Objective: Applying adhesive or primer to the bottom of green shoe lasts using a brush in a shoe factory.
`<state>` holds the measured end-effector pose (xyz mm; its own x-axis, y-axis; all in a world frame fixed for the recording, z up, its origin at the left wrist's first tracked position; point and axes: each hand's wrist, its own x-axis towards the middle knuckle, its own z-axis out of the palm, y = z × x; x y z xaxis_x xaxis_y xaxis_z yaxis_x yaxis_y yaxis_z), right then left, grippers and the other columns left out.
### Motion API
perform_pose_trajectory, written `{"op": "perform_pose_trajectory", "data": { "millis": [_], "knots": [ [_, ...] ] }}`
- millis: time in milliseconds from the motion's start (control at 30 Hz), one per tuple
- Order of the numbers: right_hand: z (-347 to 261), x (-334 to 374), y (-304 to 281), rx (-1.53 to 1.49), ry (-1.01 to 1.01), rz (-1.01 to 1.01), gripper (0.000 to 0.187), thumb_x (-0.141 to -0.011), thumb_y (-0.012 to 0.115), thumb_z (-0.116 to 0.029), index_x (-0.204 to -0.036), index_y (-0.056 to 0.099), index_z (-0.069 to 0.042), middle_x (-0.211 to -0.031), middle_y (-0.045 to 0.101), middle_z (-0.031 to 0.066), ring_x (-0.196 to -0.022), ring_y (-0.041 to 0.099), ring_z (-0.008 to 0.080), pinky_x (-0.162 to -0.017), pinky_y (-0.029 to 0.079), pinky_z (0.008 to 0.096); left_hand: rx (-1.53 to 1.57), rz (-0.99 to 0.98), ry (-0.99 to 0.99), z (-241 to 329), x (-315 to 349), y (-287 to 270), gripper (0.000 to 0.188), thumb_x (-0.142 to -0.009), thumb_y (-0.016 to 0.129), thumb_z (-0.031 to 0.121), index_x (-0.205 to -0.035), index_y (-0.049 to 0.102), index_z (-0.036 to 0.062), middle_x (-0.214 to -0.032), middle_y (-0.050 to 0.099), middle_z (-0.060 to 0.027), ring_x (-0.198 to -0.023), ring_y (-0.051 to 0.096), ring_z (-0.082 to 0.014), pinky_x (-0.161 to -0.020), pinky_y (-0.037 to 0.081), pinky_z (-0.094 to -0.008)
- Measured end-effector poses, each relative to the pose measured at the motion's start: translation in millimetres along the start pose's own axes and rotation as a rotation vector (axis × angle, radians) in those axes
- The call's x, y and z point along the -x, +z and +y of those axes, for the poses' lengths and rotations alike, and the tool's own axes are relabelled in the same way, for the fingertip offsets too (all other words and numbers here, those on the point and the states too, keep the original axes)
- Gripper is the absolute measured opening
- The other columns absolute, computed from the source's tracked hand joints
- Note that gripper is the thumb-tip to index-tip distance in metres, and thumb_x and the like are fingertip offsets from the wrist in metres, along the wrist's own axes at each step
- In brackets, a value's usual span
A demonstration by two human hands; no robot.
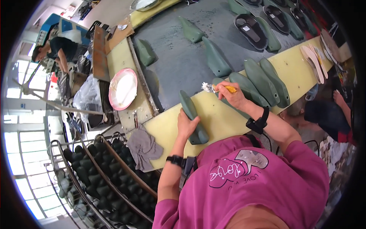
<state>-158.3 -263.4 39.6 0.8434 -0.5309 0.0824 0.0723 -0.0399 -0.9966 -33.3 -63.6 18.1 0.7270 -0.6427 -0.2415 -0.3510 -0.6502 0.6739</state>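
A dark green shoe last (198, 131) stands on the yellow bench edge (167, 131), and my left hand (186, 124) is closed round its side. My right hand (232, 95) grips a brush with an orange-yellow handle (231, 89); white paste clings to its bristles (207, 87). The brush is held apart from the last, to its right. Just beyond and beside my right hand, several green shoe lasts (263, 80) lie side by side on the yellow strip. Part of one last is hidden under my right hand and wrist.
More lasts (216, 57) and dark slippers (251, 31) lie on the grey belt (171, 76). At left are a pink-rimmed basin (123, 89) of white paste, a grey cloth (144, 147) and a rack of dark lasts (99, 171). Insoles (313, 63) lie right; people sit at both sides.
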Motion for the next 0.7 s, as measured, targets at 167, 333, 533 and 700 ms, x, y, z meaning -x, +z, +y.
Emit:
{"op": "perform_pose_trajectory", "data": {
  "millis": [167,333,533,700],
  "knots": [
    [-14,-6,22,-0.201,0.158,0.004,0.026,-0.090,0.045,-0.022,-0.083,0.059,-0.002,-0.063,0.056,0.0022,-0.054,0.054,0.0076,-0.050,0.040,0.0206,0.308,0.007,-0.119,-27,-13,7,0.067,-0.057,0.065,0.015,-0.116,0.044,-0.0078,-0.097,0.058,-0.0216,-0.089,0.058,-0.0324,-0.078,0.046,-0.0366],
    [-28,-28,36,-0.306,0.193,0.009,0.027,-0.090,0.043,-0.024,-0.082,0.057,-0.003,-0.062,0.056,0.0027,-0.050,0.054,0.0086,-0.048,0.038,0.0207,0.611,-0.122,-0.030,6,12,-17,0.060,-0.059,0.062,0.008,-0.115,0.046,-0.0055,-0.095,0.059,-0.0143,-0.085,0.058,-0.0228,-0.076,0.047,-0.0325],
    [32,-13,42,-0.116,0.355,-0.029,0.024,-0.085,0.047,-0.022,-0.079,0.058,-0.002,-0.060,0.056,0.0043,-0.046,0.053,0.0101,-0.043,0.037,0.0222,0.962,-0.187,-0.123,-8,5,-41,0.054,-0.060,0.061,0.006,-0.111,0.048,-0.0029,-0.091,0.058,-0.0116,-0.078,0.057,-0.0192,-0.070,0.048,-0.0320],
    [30,0,40,-0.069,0.440,0.076,0.023,-0.085,0.048,-0.020,-0.079,0.061,-0.002,-0.056,0.056,0.0040,-0.046,0.052,0.0092,-0.045,0.037,0.0223,0.784,-0.114,-0.124,-23,-69,-70,0.048,-0.062,0.061,0.005,-0.107,0.049,-0.0023,-0.091,0.059,-0.0134,-0.079,0.058,-0.0209,-0.069,0.048,-0.0332]
  ]
}}
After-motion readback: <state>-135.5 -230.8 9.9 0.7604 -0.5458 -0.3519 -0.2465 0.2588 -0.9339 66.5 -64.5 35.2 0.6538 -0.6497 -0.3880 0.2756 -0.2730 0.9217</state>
